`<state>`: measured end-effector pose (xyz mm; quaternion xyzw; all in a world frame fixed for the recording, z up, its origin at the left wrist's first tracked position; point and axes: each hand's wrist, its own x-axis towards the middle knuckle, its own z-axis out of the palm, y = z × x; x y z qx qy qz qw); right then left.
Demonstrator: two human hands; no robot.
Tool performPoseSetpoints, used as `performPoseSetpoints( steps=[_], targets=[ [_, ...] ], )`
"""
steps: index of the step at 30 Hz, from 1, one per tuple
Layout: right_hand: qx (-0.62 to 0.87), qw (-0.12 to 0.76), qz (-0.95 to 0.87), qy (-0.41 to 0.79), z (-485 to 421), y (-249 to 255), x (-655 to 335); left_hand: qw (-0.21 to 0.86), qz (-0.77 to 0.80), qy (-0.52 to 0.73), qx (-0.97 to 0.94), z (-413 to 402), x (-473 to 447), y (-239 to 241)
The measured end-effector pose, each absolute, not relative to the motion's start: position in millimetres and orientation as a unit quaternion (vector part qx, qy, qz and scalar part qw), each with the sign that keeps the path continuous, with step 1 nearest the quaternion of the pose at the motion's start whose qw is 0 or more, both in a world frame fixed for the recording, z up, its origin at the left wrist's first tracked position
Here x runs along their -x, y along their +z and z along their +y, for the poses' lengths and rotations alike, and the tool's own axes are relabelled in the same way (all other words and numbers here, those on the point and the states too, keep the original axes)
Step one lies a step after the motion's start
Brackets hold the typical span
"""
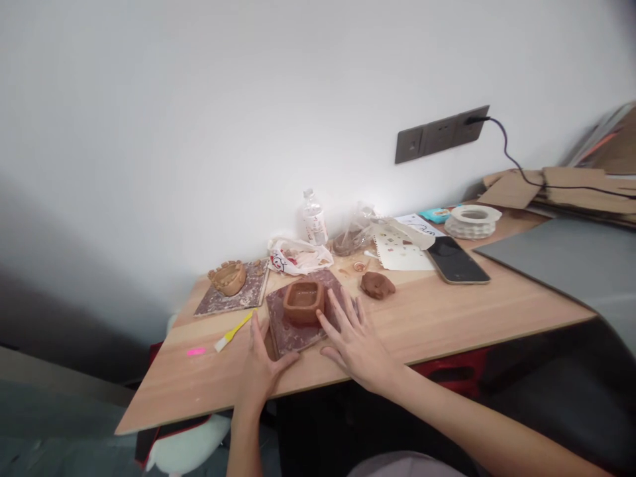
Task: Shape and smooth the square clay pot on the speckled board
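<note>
A squarish brown clay bowl (303, 301) with rounded corners rests upright on a dark, clay-smeared board (288, 336). At the board's left edge is my left hand (263, 361), thumb and fingers apart and nothing held. Over the board's right side my right hand (355, 338) lies with its fingers spread. One of its fingertips is close to the bowl's lower right side; whether it touches cannot be made out. A lump of brown clay (377, 285) sits beyond the right hand. A yellow brush (235, 330) with pale bristles lies left of my left hand.
Another board (238, 302) carries a clay bowl (227, 277) with a knobbly rim. Behind stand a clear bottle (314, 218), a crumpled plastic bag (298, 257) and printed paper (401, 246). To the right are a phone (458, 260), a white ring-shaped object (472, 222) and cardboard (571, 192).
</note>
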<state>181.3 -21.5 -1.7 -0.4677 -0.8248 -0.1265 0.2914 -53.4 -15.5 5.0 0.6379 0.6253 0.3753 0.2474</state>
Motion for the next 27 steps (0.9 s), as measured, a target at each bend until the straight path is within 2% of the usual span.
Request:
performPoseSetpoints(
  steps=[7, 20, 27],
  targets=[
    [0.475, 0.284, -0.82, -0.145, -19.5, -7.3, -182.0, 0.236, 0.625, 0.381, -0.64, -14.8, 55.0, 2.8],
    [0.494, 0.328, -0.797, -0.115, -28.6, -12.0, -151.7, 0.242, 0.623, 0.37, -0.645, -14.8, 55.1, 2.5],
    [0.509, 0.314, -0.791, -0.126, -28.0, -11.3, -150.2, 0.245, 0.618, 0.38, -0.643, -14.3, 54.1, 3.4]
  ],
)
